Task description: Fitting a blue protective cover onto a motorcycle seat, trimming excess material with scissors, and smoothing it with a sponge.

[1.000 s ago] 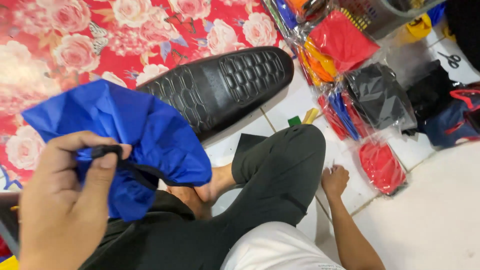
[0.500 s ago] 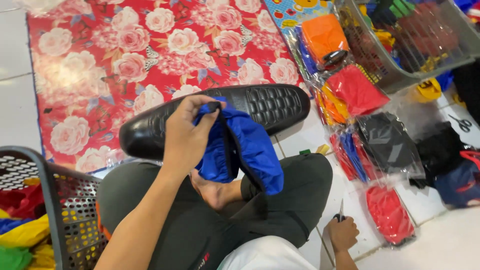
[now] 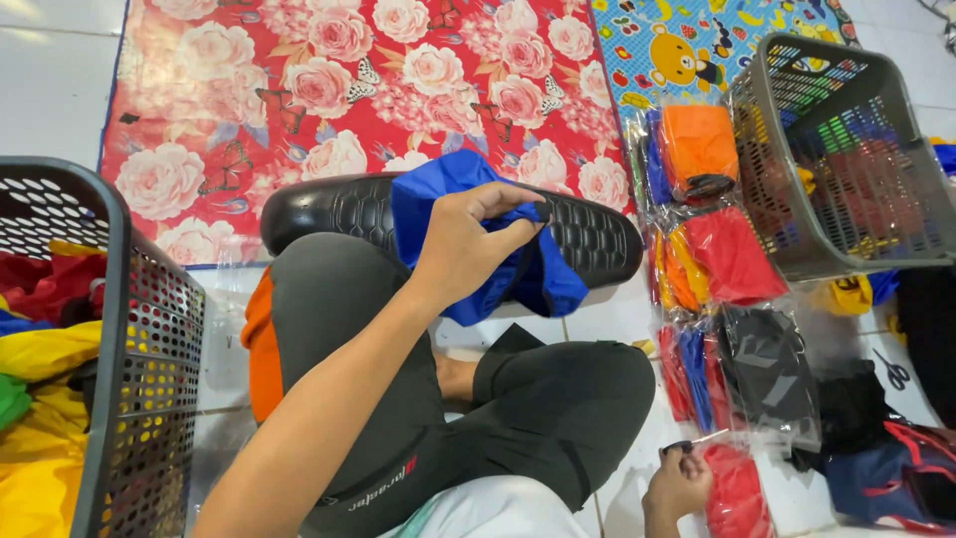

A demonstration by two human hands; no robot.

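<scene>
White floor tiles are carrying a flowered red mat (image 3: pixel 299 100) at upper left. Mid-frame, the left hand (image 3: pixel 468 244) is pinching soft blue cloth (image 3: pixel 468 199) over a quilted black seat (image 3: pixel 588 234), apparently to spread it. At the bottom, the right hand (image 3: pixel 679 486) is gripping a thin tool (image 3: pixel 702 439).

- The left hand (image 3: pixel 468 239) grips a blue cloth (image 3: pixel 518 269) and holds it up over a black motorcycle seat (image 3: pixel 588 234).
- The seat lies on a red floral mat (image 3: pixel 299 90), in front of the person's crossed legs in dark trousers (image 3: pixel 518 399).
- The right hand (image 3: pixel 677 488) rests low near the floor and pinches a small thin tool (image 3: pixel 697 441).
- Beside it, plastic-wrapped packs (image 3: pixel 727 259) in orange, red, black and blue lie in a row.
- A grey basket (image 3: pixel 846 149) stands at the right; another basket (image 3: pixel 139 339) at the left holds coloured cloths.
</scene>
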